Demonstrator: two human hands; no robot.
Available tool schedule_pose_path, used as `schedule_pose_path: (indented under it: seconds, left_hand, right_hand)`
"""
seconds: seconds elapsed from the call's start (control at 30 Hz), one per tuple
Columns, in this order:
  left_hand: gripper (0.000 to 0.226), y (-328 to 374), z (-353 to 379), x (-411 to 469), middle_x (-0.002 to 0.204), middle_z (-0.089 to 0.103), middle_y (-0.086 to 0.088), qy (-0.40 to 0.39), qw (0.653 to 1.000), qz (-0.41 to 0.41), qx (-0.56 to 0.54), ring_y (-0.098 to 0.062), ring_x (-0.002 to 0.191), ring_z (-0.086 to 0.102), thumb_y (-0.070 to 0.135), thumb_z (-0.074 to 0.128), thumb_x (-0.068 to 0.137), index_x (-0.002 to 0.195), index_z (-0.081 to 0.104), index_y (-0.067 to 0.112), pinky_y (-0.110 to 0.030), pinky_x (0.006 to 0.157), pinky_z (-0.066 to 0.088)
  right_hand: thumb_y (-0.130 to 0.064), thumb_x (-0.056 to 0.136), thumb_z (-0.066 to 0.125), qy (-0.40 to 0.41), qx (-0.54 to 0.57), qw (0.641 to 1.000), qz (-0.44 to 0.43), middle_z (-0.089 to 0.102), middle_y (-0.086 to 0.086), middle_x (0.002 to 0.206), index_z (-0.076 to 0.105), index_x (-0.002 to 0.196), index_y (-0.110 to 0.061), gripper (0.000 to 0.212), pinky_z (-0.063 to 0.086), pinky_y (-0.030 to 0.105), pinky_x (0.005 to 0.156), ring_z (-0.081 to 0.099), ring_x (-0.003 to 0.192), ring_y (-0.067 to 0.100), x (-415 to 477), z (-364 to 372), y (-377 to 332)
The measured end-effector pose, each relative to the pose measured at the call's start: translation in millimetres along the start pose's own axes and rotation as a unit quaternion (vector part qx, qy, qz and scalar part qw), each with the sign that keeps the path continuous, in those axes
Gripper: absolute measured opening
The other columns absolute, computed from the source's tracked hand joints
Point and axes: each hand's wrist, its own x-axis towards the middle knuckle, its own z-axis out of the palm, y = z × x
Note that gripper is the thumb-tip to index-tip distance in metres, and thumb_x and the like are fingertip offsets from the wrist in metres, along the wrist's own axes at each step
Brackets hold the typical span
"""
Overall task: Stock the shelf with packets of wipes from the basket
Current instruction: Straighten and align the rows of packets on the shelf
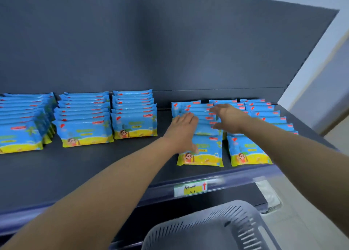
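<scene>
**Wipes on shelf, both hands flat on the right-hand rows**

Dark grey shelf (94, 164), dark back panel (151, 42), pale wall (324, 64) at right. Packets of wipes (86, 130) stand upright in rows running front to back: three rows at left, a gap, then three at right. That last count is unsure because an arm covers part. One price tag (190, 188) on the shelf lip. One grey slotted basket (207, 227) below, bottom right.

Left hand (186, 125): arm stretched out, palm down, fingers straight, lying on top of the fourth row (203, 149), thumb on the face of its front packet. Right hand (228, 117): just beside it, palm down over the fifth row (247, 151), fingers spread, gripping nothing; blurred.
</scene>
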Motion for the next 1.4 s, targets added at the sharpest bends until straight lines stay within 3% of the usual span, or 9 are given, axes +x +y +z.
schedule_pose_path:
  seconds: [0.17, 0.3, 0.5, 0.63, 0.77, 0.93, 1.1, 1.23, 1.4]
  left_hand:
    - [0.122, -3, 1, 19, 0.153, 0.012, -0.010, -0.057, 0.998, -0.040, 0.007, -0.027, 0.142, 0.007, 0.060, 0.074, 0.061, 0.147, 0.007, 0.006, -0.037, 0.116, 0.004]
    - [0.124, -7, -2, 30, 0.144, 0.020, -0.010, -0.072, 0.996, -0.037, 0.047, -0.030, 0.135, 0.013, 0.070, 0.071, 0.054, 0.145, 0.013, 0.007, -0.041, 0.114, 0.009]
    - [0.109, -17, 1, 43, 0.136, 0.030, -0.008, -0.055, 0.998, -0.018, -0.002, -0.026, 0.129, 0.027, 0.065, 0.072, 0.056, 0.137, 0.025, 0.010, -0.039, 0.109, 0.019]
    - [0.103, -25, 3, 40, 0.131, 0.035, -0.005, -0.032, 0.999, -0.031, -0.008, -0.023, 0.121, 0.033, 0.064, 0.071, 0.058, 0.134, 0.028, 0.010, -0.038, 0.104, 0.023]
    - [0.107, -27, 2, 35, 0.135, 0.028, -0.006, -0.026, 0.999, -0.040, 0.009, -0.024, 0.125, 0.026, 0.066, 0.069, 0.059, 0.139, 0.025, 0.010, -0.039, 0.107, 0.020]
    - [0.113, -22, -2, 33, 0.152, 0.005, 0.000, -0.060, 0.995, -0.085, -0.005, -0.025, 0.137, 0.009, 0.061, 0.072, 0.058, 0.145, 0.015, 0.017, -0.040, 0.112, 0.015]
    - [0.112, -18, -9, 38, 0.144, 0.018, 0.004, -0.089, 0.988, -0.115, -0.046, -0.021, 0.129, 0.026, 0.055, 0.079, 0.054, 0.140, 0.016, 0.022, -0.039, 0.105, 0.037]
    - [0.119, -17, -9, 39, 0.138, 0.021, 0.007, -0.073, 0.988, -0.122, -0.057, -0.017, 0.127, 0.029, 0.053, 0.082, 0.050, 0.140, 0.007, 0.030, -0.032, 0.096, 0.041]
    - [0.101, -10, -8, 40, 0.130, 0.023, 0.004, -0.038, 0.991, -0.129, -0.013, -0.018, 0.118, 0.034, 0.053, 0.078, 0.055, 0.134, 0.028, 0.012, -0.035, 0.093, 0.046]
  right_hand:
    - [-0.027, 0.091, 0.058, -0.014, 0.043, 0.999, -0.029, 0.029, 0.008, 0.152, 0.030, 0.145, -0.012, 0.063, 0.027, 0.032, 0.111, 0.026, 0.139, 0.024, 23, -1, 11]
    - [-0.020, 0.093, 0.053, 0.020, 0.123, 0.992, -0.021, 0.040, 0.006, 0.146, 0.034, 0.144, -0.014, 0.054, 0.033, 0.023, 0.099, 0.041, 0.130, 0.023, 46, -11, 13]
    - [-0.044, 0.093, 0.050, -0.032, 0.155, 0.987, -0.004, 0.031, 0.004, 0.152, 0.032, 0.145, -0.016, 0.062, 0.029, 0.030, 0.111, 0.037, 0.135, 0.022, 99, -2, 2]
    - [-0.062, 0.086, 0.047, -0.071, 0.169, 0.983, 0.008, 0.038, 0.005, 0.148, 0.035, 0.144, -0.015, 0.075, 0.029, 0.033, 0.112, 0.039, 0.134, 0.022, 121, 11, -5]
    - [-0.077, 0.080, 0.035, -0.117, 0.134, 0.984, 0.022, 0.047, 0.005, 0.142, 0.046, 0.136, -0.017, 0.083, 0.033, 0.039, 0.106, 0.046, 0.127, 0.025, 133, 12, -7]
    - [-0.083, 0.073, 0.031, -0.149, 0.077, 0.986, -0.013, 0.063, 0.002, 0.116, 0.064, 0.105, -0.021, 0.077, 0.043, 0.041, 0.095, 0.059, 0.101, 0.022, 144, 13, -12]
    - [-0.079, 0.075, 0.038, -0.153, 0.055, 0.986, -0.030, 0.064, 0.001, 0.103, 0.061, 0.080, -0.022, 0.061, 0.042, 0.033, 0.080, 0.060, 0.088, 0.019, 154, 12, -9]
    - [-0.070, 0.080, 0.038, -0.147, 0.035, 0.986, -0.075, 0.059, 0.004, 0.121, 0.057, 0.110, -0.017, 0.064, 0.041, 0.035, 0.083, 0.055, 0.100, 0.022, 162, 10, -6]
    - [-0.063, 0.077, 0.048, -0.100, 0.060, 0.984, -0.134, 0.065, 0.003, 0.104, 0.065, 0.100, -0.012, 0.058, 0.047, 0.037, 0.082, 0.059, 0.094, 0.022, 164, -1, -7]
